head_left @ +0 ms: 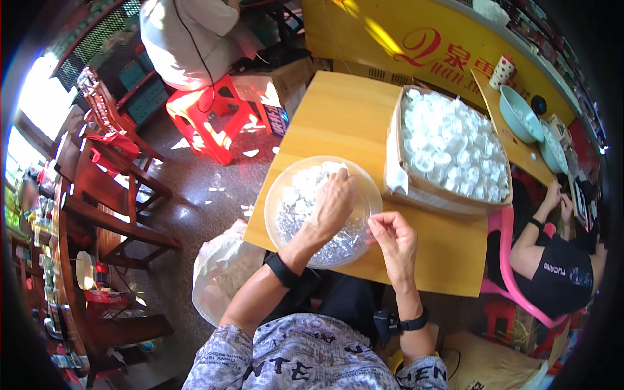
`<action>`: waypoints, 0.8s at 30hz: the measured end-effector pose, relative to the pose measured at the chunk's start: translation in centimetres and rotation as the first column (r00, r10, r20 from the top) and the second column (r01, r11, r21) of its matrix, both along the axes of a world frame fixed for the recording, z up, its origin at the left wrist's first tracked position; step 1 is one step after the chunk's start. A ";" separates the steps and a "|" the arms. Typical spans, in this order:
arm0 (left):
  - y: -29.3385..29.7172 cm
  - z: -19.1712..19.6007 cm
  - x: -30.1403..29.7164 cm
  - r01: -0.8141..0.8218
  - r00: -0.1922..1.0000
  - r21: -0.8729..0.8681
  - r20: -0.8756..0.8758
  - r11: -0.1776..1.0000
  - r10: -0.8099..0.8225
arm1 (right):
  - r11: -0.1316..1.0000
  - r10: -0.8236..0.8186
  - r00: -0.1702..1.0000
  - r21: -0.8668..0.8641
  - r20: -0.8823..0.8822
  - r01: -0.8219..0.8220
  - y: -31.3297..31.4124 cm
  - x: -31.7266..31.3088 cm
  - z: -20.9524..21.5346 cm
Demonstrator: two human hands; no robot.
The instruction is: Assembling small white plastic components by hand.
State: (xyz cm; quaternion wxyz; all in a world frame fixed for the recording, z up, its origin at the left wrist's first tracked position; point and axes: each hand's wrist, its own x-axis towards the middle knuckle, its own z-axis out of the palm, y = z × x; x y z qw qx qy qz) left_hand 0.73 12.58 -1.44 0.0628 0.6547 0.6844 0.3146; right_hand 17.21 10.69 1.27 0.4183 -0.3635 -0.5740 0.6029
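Note:
A round translucent plastic bowl (272, 229) sits at the near left corner of the wooden table. White small pieces (304, 186) fill its far side, and shiny clear bits (338, 250) lie toward its near side. My left hand (335, 203) reaches over the bowl, its fingers bent down and closed at the white pieces; what they grip is hidden. Beside the bowl's right rim, my right hand (395, 242) is closed in a pinch of thumb and forefinger. Anything between those fingertips is too small to make out.
A cardboard box (448, 203) heaped with clear-white plastic pieces stands right of the bowl on the table (338, 104). A white sack (224, 270) is on the floor at left. A red stool (218, 117) bears a seated person; another person (552, 260) works at right beside basins (520, 114).

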 end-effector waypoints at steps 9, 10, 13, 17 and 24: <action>0.4 -0.6 -0.4 -0.002 0.995 0.065 -0.096 0.998 0.008 | 0.999 0.033 0.998 -0.017 -0.045 -0.034 -0.4 -0.2 -1.1; 0.3 -0.7 -0.3 -0.006 0.994 0.075 -0.107 0.997 0.014 | 0.999 0.039 0.998 -0.006 -0.056 -0.039 -0.5 -0.2 -1.2; -1.0 -0.7 -0.1 0.102 0.994 -0.009 -0.032 0.995 -0.102 | 0.999 0.021 0.997 -0.035 -0.080 -0.023 -1.0 0.0 -1.4; -3.2 -0.8 0.0 0.179 0.982 -0.031 0.069 0.983 -0.176 | 1.000 -0.001 0.997 0.013 -0.076 0.002 -1.5 -0.1 -0.3; -8.1 1.4 -1.1 0.106 0.340 0.075 0.934 0.992 -0.107 | 0.997 -0.003 0.999 0.075 -0.039 0.006 -3.2 -1.2 2.2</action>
